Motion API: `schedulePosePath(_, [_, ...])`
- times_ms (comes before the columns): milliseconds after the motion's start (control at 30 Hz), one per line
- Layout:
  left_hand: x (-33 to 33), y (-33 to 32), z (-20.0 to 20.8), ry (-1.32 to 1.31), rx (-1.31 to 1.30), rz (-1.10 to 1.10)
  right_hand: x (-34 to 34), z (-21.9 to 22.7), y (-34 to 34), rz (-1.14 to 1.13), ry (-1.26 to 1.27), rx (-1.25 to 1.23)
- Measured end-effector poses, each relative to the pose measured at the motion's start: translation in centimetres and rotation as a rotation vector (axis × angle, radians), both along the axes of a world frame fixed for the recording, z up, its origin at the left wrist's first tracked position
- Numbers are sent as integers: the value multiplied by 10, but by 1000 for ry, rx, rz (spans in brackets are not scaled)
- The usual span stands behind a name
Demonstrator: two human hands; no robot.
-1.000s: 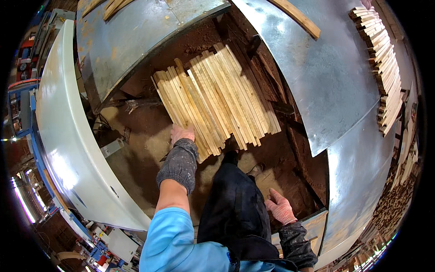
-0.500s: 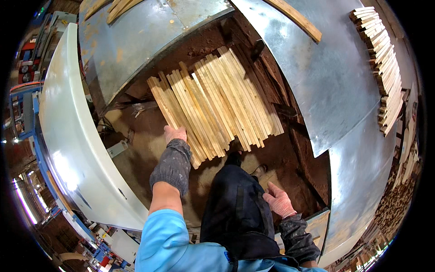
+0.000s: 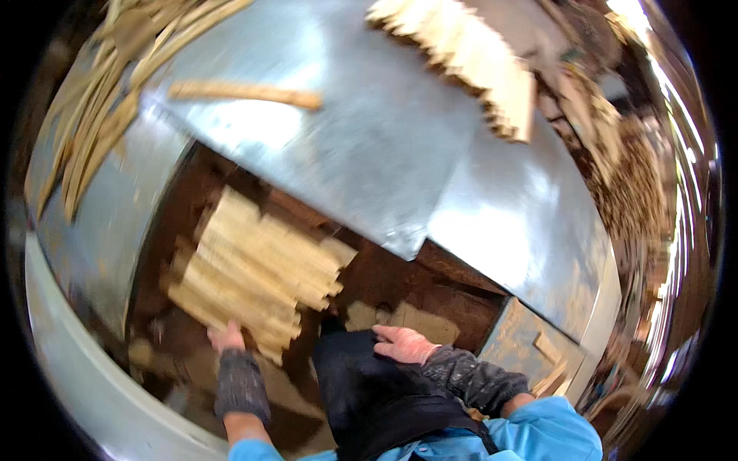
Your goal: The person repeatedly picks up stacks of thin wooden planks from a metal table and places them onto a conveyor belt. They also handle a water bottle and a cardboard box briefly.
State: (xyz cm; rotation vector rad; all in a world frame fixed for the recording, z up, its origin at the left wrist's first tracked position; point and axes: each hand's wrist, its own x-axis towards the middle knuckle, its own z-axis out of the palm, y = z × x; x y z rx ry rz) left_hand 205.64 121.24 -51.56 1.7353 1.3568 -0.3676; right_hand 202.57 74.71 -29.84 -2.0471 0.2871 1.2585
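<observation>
Pale wooden strips (image 3: pixel 254 261) lie side by side in a slanting stack, low down in the gap between the metal tabletops. My left hand (image 3: pixel 227 338), in a pinkish glove with a dark grey sleeve cover, is closed at the edge of the nearest strip; its fingertips are blurred and partly hidden by the wood. My right hand (image 3: pixel 403 344), gloved alike, lies over my dark apron (image 3: pixel 361 384) with its fingers stretched out and nothing in them. The stack is to its left, apart from it.
Shiny metal tabletops (image 3: pixel 361 146) surround the gap. One loose wooden piece (image 3: pixel 246 94) and a row of short strips (image 3: pixel 461 54) lie on them. Long curved slats (image 3: pixel 92 131) are at the far left. A pale curved panel (image 3: pixel 84 376) borders the near left; a wood heap (image 3: pixel 630 184) stands right.
The view has swung to the right, so stack and tabletops appear shifted left and turned. My right hand has come in over the apron. My left hand stays by the stack's edge.
</observation>
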Motion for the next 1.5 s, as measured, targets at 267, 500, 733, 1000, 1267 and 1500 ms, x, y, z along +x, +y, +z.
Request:
schedulePosePath(267, [14, -129, 65, -451, -340, -203, -20, 1, -50, -182, -207, -5])
schedulePosePath(500, [93, -324, 138, -587, -716, -424, -15, 0, -184, -421, -253, -41])
schedulePosePath(733, [255, -533, 190, -584, -409, -903, 99, -22, -402, -637, -552, -374])
schedulePosePath(1000, [467, -709, 178, -667, -163, -916, 283, -40, -623, -856, -764, -606])
schedulePosePath(1267, [616, -761, 136, -795, -11, -996, 395, -76, -680, -1020, -965, -598])
schedulePosePath(1500, [636, -753, 124, -718, 279, -1053, 426, -60, -698, -1499, -956, 101])
